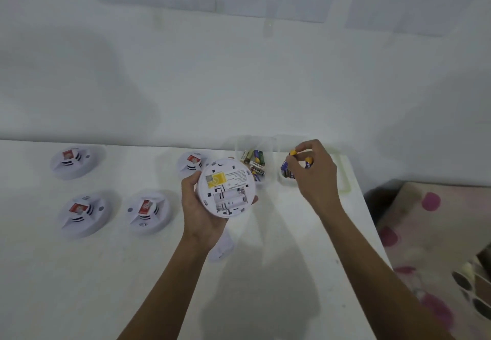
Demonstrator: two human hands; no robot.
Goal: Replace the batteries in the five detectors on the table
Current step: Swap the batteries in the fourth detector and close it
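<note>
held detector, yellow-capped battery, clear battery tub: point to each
held detector [229,198]: head view, on its battery bay
yellow-capped battery [292,152]: head view, on its yellow cap
clear battery tub [255,142]: head view, on its back wall

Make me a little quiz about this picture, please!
1. True or false: the left hand holds a detector back side up.
2. How many other detectors lie on the table?
3. What does the right hand pinch? A) a screwdriver B) batteries C) a spoon
Key: 1 true; 2 four; 3 B.
</note>
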